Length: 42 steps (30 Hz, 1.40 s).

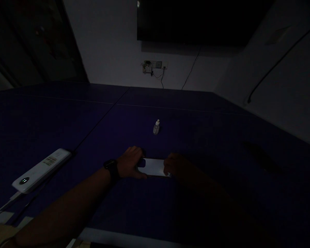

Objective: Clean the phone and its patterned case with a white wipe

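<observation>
While held flat at the clock's centre, in light too dim to tell phone from bare case, easy to misalign: a white slab (154, 167). Gripped at 9 by the left hand (131, 162), thumb on the near edge, fingers over the far one; touched at 3 by the right hand (175, 166), fingers curled onto the end, too shadowed to tell whether gripping or only pressing. Might twist or skid under uneven pressure from either side, or smear under the fingertips. At 9, beyond the watch (112, 169), a white power bank (38, 172), with a pale cable (15, 196) trailing toward 8: possible to snag with a sweep of the forearm (80, 193). At 12, upright and apart from both hands, a small dropper bottle (156, 129): liable to tip with a careless reach. Beneath, a deep purple table (113, 124), crossed by a dark line between 8 and 11. Farther off, a pale wall (111, 44), with sockets (158, 64) at 12, a black screen (191, 20) toward 1 and a cord (279, 63) toward 2.
</observation>
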Available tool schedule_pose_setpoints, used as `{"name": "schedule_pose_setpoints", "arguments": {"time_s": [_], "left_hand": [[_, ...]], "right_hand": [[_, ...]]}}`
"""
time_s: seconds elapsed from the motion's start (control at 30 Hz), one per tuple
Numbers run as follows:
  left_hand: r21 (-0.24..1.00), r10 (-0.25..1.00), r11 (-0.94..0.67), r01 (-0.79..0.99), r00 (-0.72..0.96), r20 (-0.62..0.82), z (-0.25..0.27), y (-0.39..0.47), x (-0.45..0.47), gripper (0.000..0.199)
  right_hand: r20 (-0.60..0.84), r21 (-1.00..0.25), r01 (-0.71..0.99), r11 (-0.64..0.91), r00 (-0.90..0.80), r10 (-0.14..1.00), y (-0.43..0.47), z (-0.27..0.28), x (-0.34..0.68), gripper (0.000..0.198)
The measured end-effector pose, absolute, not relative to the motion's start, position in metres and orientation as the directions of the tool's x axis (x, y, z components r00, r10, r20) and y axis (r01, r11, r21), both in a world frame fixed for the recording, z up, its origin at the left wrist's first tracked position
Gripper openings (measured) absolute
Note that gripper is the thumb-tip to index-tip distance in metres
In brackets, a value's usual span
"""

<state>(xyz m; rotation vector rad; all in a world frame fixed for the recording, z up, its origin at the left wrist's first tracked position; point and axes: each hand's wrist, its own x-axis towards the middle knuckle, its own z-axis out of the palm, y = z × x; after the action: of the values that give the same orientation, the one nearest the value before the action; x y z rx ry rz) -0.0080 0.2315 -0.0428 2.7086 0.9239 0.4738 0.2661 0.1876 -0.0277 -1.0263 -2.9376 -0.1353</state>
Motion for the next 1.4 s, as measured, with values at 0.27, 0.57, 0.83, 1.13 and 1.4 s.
{"name": "schedule_pose_setpoints", "arguments": {"time_s": [0.27,0.57,0.83,1.13,1.4], "left_hand": [[0.319,0.623,-0.774,0.547,0.749,0.226,-0.043,0.231,-0.008,0.069],[0.310,0.626,-0.772,0.555,0.750,0.215,-0.043,0.232,-0.008,0.069],[0.305,0.627,-0.771,0.559,0.750,0.210,-0.039,0.230,-0.007,0.069],[0.303,0.621,-0.776,0.553,0.753,0.216,-0.044,0.232,-0.007,0.070],[0.303,0.617,-0.780,0.547,0.752,0.230,-0.044,0.231,-0.007,0.069]], "right_hand": [[0.020,0.005,0.727,0.687,-0.687,0.727,0.189,-0.026,0.267,0.021],[0.022,0.010,0.752,0.659,-0.659,0.752,0.178,-0.020,0.262,0.024],[-0.015,-0.016,0.693,0.721,-0.721,0.693,0.169,-0.011,0.266,0.019],[0.138,-0.237,0.667,0.706,-0.697,0.704,0.164,-0.027,0.241,0.026],[0.111,-0.176,0.675,0.717,-0.710,0.696,0.169,-0.030,0.256,0.023]]}}
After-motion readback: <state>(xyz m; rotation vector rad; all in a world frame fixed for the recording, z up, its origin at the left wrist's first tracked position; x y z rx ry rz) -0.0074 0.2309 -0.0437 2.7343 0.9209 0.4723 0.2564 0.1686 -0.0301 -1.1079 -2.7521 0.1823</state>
